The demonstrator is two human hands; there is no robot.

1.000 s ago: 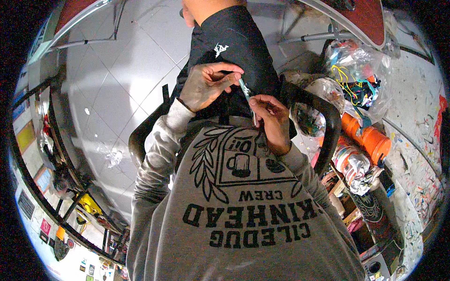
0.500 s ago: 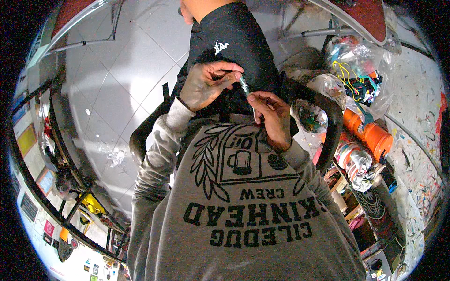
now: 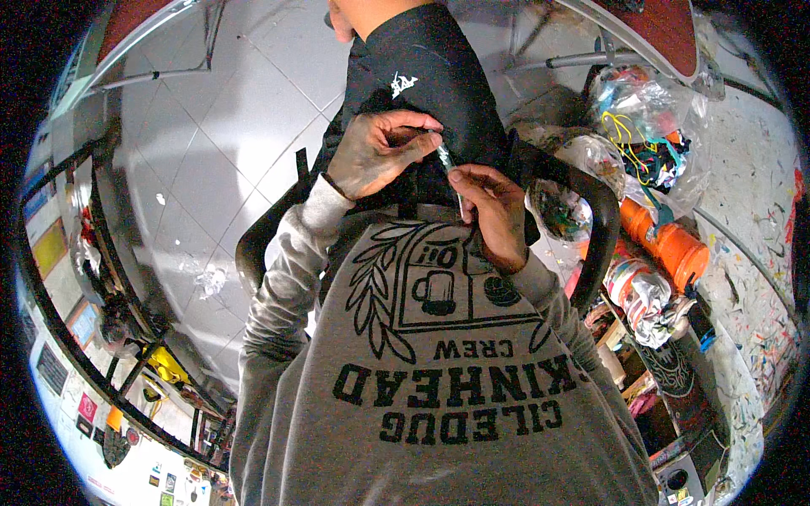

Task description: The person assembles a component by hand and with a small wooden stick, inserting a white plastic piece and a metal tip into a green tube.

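Over my lap, a slender, pale, shiny stick-like thing (image 3: pixel 446 156) slants between my hands; its exact kind is too small to make out. My left hand (image 3: pixel 377 156) is closed in a pinch, thumb and forefinger meeting at the far end of the stick. Lower down and to the right, my right hand (image 3: pixel 496 218) is closed around the near part, its thumb lying along it. The near tip shows just below the right thumb. Black shorts (image 3: pixel 422 63) lie beneath both hands.
Black chair arms (image 3: pixel 603 228) curve at both sides of me. To the right are clear plastic bags (image 3: pixel 654 135) of scraps, orange cylinders (image 3: pixel 666 244) and a paint-flecked floor. A dark-framed shelf (image 3: pixel 110 371) runs along the left, beside grey tiles (image 3: pixel 202 169).
Both hands keep their hold on the stick-like thing. The whole view has shifted very slightly; nothing was let go.
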